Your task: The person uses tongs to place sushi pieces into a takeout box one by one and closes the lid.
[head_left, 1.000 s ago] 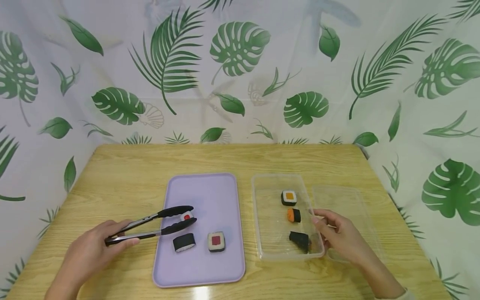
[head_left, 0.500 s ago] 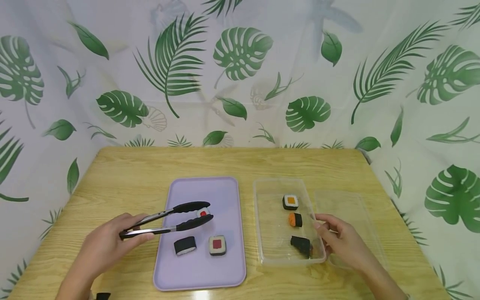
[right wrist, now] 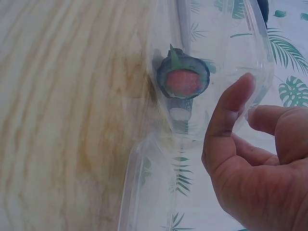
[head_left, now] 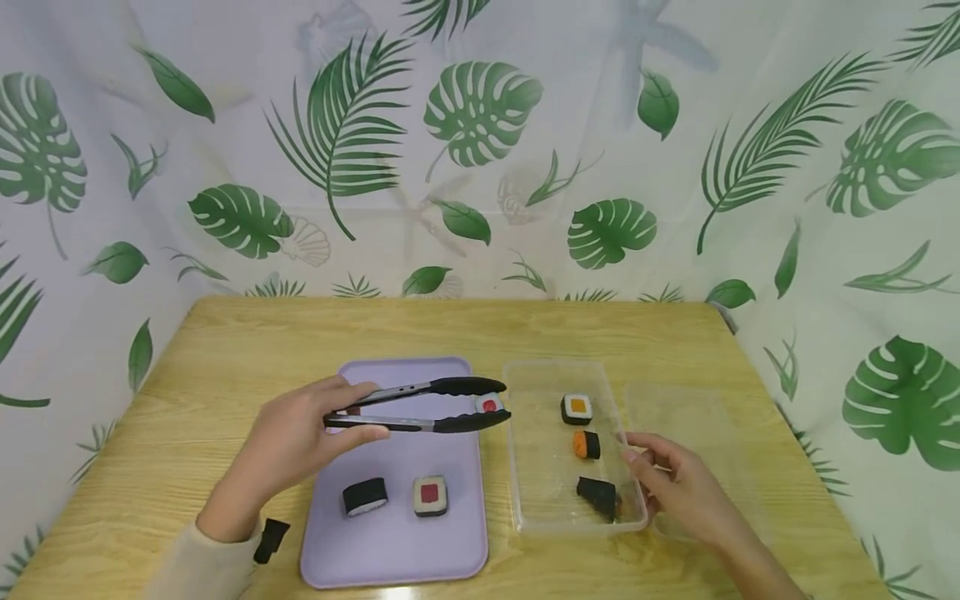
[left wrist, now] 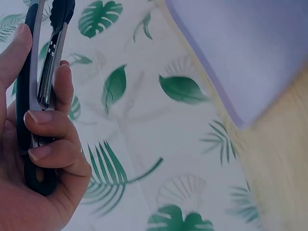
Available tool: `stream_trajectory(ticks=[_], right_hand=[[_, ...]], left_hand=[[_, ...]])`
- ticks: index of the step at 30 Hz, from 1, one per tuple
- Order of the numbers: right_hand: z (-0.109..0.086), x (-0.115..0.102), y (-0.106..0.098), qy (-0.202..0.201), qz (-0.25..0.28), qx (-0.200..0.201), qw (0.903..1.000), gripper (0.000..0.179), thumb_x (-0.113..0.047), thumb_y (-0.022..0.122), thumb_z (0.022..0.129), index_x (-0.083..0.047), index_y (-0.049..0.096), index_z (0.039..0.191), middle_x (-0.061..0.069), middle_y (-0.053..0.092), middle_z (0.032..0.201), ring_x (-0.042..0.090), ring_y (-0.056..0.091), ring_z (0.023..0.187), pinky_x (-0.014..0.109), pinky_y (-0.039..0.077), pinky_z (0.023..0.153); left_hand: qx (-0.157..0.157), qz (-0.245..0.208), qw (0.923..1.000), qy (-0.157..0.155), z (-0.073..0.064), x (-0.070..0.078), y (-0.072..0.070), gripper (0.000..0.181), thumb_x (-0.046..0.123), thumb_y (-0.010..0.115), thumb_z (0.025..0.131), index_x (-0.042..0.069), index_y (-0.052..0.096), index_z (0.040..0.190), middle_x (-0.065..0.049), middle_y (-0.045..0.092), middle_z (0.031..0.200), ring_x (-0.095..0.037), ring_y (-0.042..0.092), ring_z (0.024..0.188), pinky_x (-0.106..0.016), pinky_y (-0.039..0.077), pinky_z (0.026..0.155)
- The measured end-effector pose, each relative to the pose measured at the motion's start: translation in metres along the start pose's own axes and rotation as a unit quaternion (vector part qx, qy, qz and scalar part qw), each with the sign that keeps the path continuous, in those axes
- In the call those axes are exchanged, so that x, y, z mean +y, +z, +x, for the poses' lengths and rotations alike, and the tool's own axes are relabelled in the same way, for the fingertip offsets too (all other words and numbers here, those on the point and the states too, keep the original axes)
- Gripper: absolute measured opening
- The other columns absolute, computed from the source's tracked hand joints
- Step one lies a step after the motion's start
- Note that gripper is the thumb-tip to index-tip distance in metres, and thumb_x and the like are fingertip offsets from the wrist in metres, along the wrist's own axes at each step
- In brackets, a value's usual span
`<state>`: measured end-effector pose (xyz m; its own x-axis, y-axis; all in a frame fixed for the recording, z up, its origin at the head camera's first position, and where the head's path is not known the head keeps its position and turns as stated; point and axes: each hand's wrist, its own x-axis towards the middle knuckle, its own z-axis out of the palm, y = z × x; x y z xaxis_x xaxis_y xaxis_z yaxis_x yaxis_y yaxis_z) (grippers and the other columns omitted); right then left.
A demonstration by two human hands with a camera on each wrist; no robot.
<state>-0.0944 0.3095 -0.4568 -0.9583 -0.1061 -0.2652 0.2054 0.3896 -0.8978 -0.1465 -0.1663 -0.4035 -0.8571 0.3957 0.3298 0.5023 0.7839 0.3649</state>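
In the head view, my left hand grips black-and-silver tongs. Between their tips is a small sushi roll with a red centre, held over the gap between the lilac tray and the clear plastic container. Fingers wrap the tongs' handle in the left wrist view. My right hand pinches the container's right wall. Inside it lie an orange-centred roll, an orange-topped sushi and a black hand roll, whose reddish filling shows through the wall.
A black-wrapped sushi and a red-centred square roll sit on the tray. To the container's right lies a clear lid. A black strap-like piece shows by the left sleeve. Leaf-print cloth hangs behind the wooden table.
My left hand has carried the tongs and small roll rightward and away from me, from above the tray to beside the container. My right hand stays at the container wall.
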Motion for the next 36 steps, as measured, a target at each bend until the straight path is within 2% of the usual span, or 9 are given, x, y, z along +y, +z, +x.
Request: stream_trajectory(ticks=[2, 8, 10, 13, 15, 18, 22, 27, 36], right_hand=[[0.0, 0.0, 0.001, 0.002, 0.002, -0.002, 1.0, 0.057, -0.027, 0.055, 0.112, 0.004, 0.04, 0.157, 0.009, 0.06, 0.098, 0.013, 0.061, 0.066, 0.034, 0.059, 0.058], [-0.001, -0.001, 0.0, -0.01, -0.002, 0.004, 0.9999, 0.056, -0.029, 0.054, 0.112, 0.003, 0.042, 0.156, 0.01, 0.06, 0.099, 0.013, 0.06, 0.065, 0.034, 0.059, 0.058], [-0.001, -0.002, -0.001, -0.009, -0.002, 0.004, 1.0, 0.056, -0.029, 0.054, 0.112, 0.003, 0.042, 0.156, 0.01, 0.06, 0.098, 0.013, 0.06, 0.065, 0.034, 0.059, 0.058], [-0.001, -0.004, -0.001, -0.006, 0.001, 0.0, 1.0, 0.057, -0.03, 0.054, 0.112, 0.003, 0.041, 0.157, 0.01, 0.06, 0.098, 0.013, 0.06, 0.066, 0.034, 0.059, 0.058], [-0.001, -0.004, 0.0, -0.005, 0.004, -0.003, 1.0, 0.057, -0.03, 0.054, 0.111, 0.002, 0.041, 0.157, 0.01, 0.06, 0.098, 0.014, 0.061, 0.067, 0.035, 0.059, 0.059], [0.0, -0.004, 0.0, -0.009, 0.006, -0.008, 0.9999, 0.058, -0.03, 0.054, 0.112, 0.003, 0.04, 0.157, 0.01, 0.061, 0.099, 0.014, 0.061, 0.067, 0.036, 0.06, 0.059], [0.0, -0.003, 0.0, -0.009, 0.007, -0.008, 0.9999, 0.058, -0.03, 0.054, 0.112, 0.003, 0.04, 0.158, 0.01, 0.061, 0.098, 0.014, 0.061, 0.066, 0.036, 0.06, 0.058], [-0.001, -0.002, -0.001, -0.01, 0.004, -0.01, 0.9999, 0.058, -0.032, 0.054, 0.112, 0.003, 0.041, 0.157, 0.01, 0.061, 0.098, 0.014, 0.061, 0.066, 0.036, 0.06, 0.058], [-0.003, -0.002, -0.001, 0.001, -0.003, -0.002, 1.0, 0.059, -0.035, 0.056, 0.111, 0.001, 0.044, 0.156, 0.013, 0.062, 0.099, 0.014, 0.061, 0.067, 0.036, 0.06, 0.059]], left_hand=[[-0.011, -0.002, 0.9999, 0.011, 0.011, 0.006, 0.005, 0.058, 0.056, 0.085, 0.082, 0.024, 0.076, 0.13, 0.007, 0.074, 0.104, -0.008, 0.059, 0.074, -0.028, 0.048, 0.064], [-0.029, 0.003, 0.9988, 0.039, 0.043, 0.022, 0.02, 0.059, 0.06, 0.081, 0.084, 0.025, 0.076, 0.131, 0.001, 0.077, 0.116, -0.017, 0.072, 0.092, -0.036, 0.055, 0.07], [-0.036, 0.01, 0.9982, 0.048, 0.052, 0.027, 0.024, 0.058, 0.06, 0.081, 0.085, 0.026, 0.076, 0.131, 0.004, 0.076, 0.108, -0.013, 0.069, 0.083, -0.034, 0.053, 0.067], [-0.044, 0.028, 0.997, 0.057, 0.062, 0.033, 0.028, 0.059, 0.061, 0.081, 0.084, 0.027, 0.075, 0.132, 0.01, 0.071, 0.094, -0.006, 0.054, 0.066, -0.026, 0.043, 0.058], [-0.052, 0.04, 0.9961, 0.059, 0.067, 0.036, 0.03, 0.059, 0.062, 0.08, 0.084, 0.03, 0.074, 0.133, 0.012, 0.065, 0.088, -0.004, 0.045, 0.06, -0.024, 0.037, 0.053], [-0.068, 0.046, 0.9949, 0.059, 0.072, 0.041, 0.032, 0.059, 0.063, 0.078, 0.085, 0.031, 0.073, 0.135, 0.012, 0.064, 0.088, -0.004, 0.043, 0.058, -0.022, 0.034, 0.052], [-0.079, 0.058, 0.9928, 0.069, 0.079, 0.049, 0.035, 0.06, 0.062, 0.078, 0.086, 0.026, 0.074, 0.134, 0.008, 0.069, 0.093, -0.006, 0.048, 0.063, -0.022, 0.036, 0.054], [-0.07, 0.115, 0.9866, 0.092, 0.084, 0.059, 0.041, 0.057, 0.066, 0.076, 0.085, 0.028, 0.077, 0.127, 0.008, 0.072, 0.098, -0.006, 0.054, 0.066, -0.022, 0.037, 0.051], [-0.076, 0.168, 0.9777, 0.101, 0.092, 0.078, 0.047, 0.053, 0.064, 0.079, 0.084, 0.027, 0.078, 0.122, 0.006, 0.073, 0.097, -0.009, 0.061, 0.065, -0.023, 0.036, 0.047]])
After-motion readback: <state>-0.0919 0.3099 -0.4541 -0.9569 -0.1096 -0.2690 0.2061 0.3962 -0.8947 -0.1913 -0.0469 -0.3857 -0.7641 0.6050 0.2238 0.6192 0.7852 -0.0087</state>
